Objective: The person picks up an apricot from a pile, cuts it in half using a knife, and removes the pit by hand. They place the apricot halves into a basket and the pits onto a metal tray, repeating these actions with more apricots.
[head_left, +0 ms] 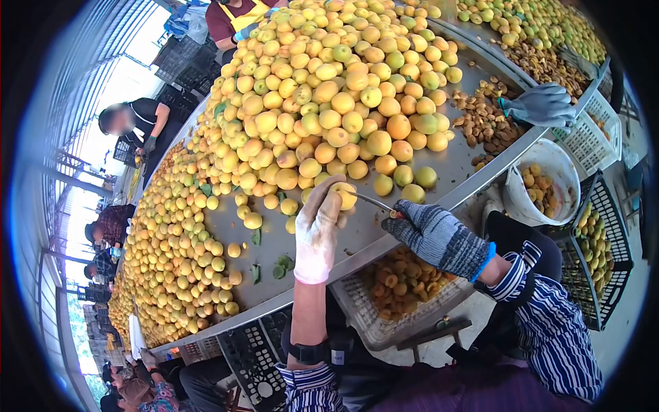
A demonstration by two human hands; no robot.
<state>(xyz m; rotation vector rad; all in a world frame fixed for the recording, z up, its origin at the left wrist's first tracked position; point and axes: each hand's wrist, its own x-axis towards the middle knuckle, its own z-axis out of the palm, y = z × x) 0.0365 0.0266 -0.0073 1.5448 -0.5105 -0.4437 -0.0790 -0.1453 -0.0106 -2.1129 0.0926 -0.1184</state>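
The left hand, in a pale glove, is closing around an apricot just below the centre of the frame, fingers curled over the top of the fruit. The right hand, in a grey knit glove, is gripping a knife in a tight fist just right of centre; the thin blade is pointing left and its tip is touching the apricot. Both hands are hovering over the near edge of the table, a bare metal top running from lower left to upper right.

A heap of yellow and orange fruit is filling the upper middle of the frame and trailing down the left side. Pits are lying in a brown pile at the upper right, and a co-worker's hand in a blue-grey glove is resting just beside them. Below the table edge, under the right hand, a crate is holding cut halves. A bucket at right is holding a few fruit, and a black basket at the far right is holding more. Other people are working along the table at the left and top.
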